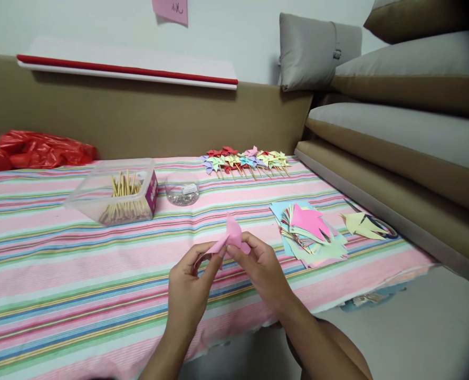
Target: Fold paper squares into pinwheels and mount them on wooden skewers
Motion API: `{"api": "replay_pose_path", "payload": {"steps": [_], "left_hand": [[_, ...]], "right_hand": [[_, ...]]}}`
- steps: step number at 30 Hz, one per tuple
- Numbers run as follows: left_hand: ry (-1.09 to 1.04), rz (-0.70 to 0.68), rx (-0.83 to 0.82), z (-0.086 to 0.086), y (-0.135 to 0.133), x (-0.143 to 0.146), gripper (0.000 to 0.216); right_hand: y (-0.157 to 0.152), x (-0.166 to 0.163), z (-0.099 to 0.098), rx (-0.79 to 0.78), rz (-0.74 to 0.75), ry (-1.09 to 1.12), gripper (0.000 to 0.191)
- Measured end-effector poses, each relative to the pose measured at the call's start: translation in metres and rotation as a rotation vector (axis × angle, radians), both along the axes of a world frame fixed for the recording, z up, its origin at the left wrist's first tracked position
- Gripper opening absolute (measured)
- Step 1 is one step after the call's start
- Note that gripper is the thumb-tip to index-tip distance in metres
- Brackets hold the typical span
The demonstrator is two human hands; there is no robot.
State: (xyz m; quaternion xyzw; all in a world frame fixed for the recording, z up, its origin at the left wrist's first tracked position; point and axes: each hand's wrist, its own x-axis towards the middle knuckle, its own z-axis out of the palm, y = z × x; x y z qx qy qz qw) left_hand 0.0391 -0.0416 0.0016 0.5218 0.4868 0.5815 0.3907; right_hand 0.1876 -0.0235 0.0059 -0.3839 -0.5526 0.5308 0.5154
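Note:
Above the striped cloth, a pink paper pinwheel (233, 232) with its points folded inward is pinched between both hands. My left hand (192, 277) grips its left side, thumb and fingers closed near the middle. My right hand (261, 266) holds the right side, its thumb pressed close to the left thumb at the centre. Whether a pin sits at that centre is hidden by the thumbs. Ahead of the hands stands a round clear dish (182, 191) with small shiny metal pieces. To its left, a clear plastic box (95, 198) holds many thin wooden sticks (125, 198).
Finished pinwheels on sticks (250, 161) lie at the back. Cut paper sheets (317, 232) are piled at the right, beside scissors (388, 228) partly under yellow paper (363, 226). A red plastic bag (40, 149) lies back left; stacked cushions (400, 132) border the right.

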Motion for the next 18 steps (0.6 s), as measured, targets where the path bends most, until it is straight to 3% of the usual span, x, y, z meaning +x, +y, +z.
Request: {"api": "replay_pose_path", "payload": {"steps": [18], "left_hand": [[0.095, 0.021, 0.045, -0.0037, 0.0011, -0.0004, 0.014]], "right_hand": [[0.0017, -0.0025, -0.0017, 0.076, -0.067, -0.067, 0.018]]}}
